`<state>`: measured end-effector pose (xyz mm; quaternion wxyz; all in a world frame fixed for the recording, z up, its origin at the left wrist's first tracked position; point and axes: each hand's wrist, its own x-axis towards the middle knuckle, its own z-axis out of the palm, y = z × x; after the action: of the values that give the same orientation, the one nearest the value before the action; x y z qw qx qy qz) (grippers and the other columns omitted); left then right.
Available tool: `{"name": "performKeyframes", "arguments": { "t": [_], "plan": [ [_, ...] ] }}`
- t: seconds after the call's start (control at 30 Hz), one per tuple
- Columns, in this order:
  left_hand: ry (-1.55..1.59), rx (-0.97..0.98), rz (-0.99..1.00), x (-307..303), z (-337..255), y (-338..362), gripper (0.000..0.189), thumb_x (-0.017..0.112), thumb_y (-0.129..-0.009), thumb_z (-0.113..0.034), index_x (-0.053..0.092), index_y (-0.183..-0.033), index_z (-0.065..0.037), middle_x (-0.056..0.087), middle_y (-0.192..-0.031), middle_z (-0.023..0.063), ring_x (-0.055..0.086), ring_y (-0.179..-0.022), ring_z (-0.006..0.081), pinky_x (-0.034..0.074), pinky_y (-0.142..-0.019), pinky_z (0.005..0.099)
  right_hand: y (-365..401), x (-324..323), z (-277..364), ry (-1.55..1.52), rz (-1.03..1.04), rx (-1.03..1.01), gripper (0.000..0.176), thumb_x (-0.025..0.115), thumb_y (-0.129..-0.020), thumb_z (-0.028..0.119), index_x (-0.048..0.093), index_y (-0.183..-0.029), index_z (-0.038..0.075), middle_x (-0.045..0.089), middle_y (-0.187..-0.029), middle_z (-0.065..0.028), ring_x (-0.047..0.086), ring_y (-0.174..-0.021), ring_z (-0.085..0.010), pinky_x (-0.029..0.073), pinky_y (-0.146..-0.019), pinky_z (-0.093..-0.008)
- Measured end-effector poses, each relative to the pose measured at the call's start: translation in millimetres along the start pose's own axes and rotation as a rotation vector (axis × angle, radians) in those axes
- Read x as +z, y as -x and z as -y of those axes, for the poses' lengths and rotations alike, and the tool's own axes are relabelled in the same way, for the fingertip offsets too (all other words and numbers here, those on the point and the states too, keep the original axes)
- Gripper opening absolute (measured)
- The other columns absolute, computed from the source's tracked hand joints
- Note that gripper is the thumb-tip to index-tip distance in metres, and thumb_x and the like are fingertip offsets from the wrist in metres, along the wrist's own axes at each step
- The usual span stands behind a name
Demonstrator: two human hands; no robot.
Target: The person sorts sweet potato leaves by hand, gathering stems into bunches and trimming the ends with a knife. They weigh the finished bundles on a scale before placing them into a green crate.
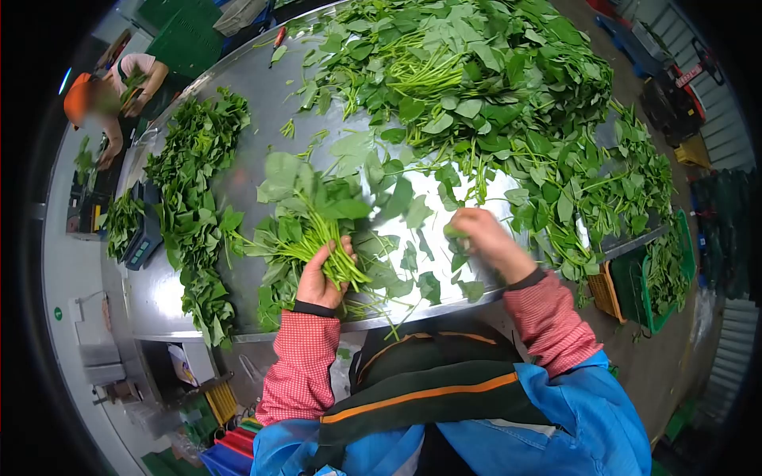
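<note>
My left hand (pixel 324 278) is closed round the stems of a bunch of leafy greens (pixel 313 226), held just above the metal table (pixel 262 131) near its front edge. The leaves fan out up and to the left, and the pale stem ends stick out to the lower right. To the right, my right hand (pixel 486 238) is over the bright part of the tabletop, its fingers curled together and slightly blurred. A bit of green leaf shows at its fingertips. Loose leaves and stems (pixel 425 278) lie between my hands.
A big heap of greens (pixel 492 71) covers the far right of the table. Bunches (pixel 198 166) line the left side beside a scale (pixel 145 226). A co-worker in an orange cap (pixel 77 99) handles greens at the far left. A green crate (pixel 663 278) stands off the right edge.
</note>
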<state>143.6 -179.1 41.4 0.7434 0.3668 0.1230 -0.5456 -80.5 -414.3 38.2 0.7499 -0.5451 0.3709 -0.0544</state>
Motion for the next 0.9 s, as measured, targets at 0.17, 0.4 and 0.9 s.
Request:
{"name": "performKeyframes", "arguments": {
  "t": [0.17,0.4,0.9],
  "plan": [
    [-0.035,0.097,0.010,-0.8,0.6,6.4,0.028,0.061,-0.089,-0.014,0.056,-0.112,0.002,0.064,-0.105,0.0113,0.063,-0.094,0.0221,0.052,-0.089,0.0384,0.1,-1.9,-14.2,0.233,-0.026,-0.135,0.018,0.051,-0.095,0.021,0.057,-0.090,0.005,0.054,-0.072,0.0013,0.049,-0.065,-0.0039,0.038,-0.052,-0.0203],
    [-0.185,0.145,0.009,25.9,24.3,1.4,0.033,0.059,-0.086,-0.003,0.055,-0.117,0.006,0.065,-0.106,0.0131,0.064,-0.090,0.0214,0.054,-0.083,0.0357,11.9,30.3,6.4,-0.215,0.020,0.050,0.019,0.049,-0.095,0.020,0.057,-0.103,0.004,0.054,-0.071,0.0015,0.044,-0.054,-0.0038,0.032,-0.044,-0.0180],
    [-0.273,0.293,-0.059,51.0,74.3,2.9,0.029,0.061,-0.081,0.009,0.058,-0.108,-0.001,0.064,-0.099,0.0060,0.062,-0.088,0.0170,0.050,-0.080,0.0292,29.8,99.2,1.6,0.938,-0.230,-0.637,0.014,0.056,-0.086,0.014,0.057,-0.083,0.000,0.060,-0.064,-0.0187,0.061,-0.055,-0.0348,0.048,-0.051,-0.0427]
  ]
}}
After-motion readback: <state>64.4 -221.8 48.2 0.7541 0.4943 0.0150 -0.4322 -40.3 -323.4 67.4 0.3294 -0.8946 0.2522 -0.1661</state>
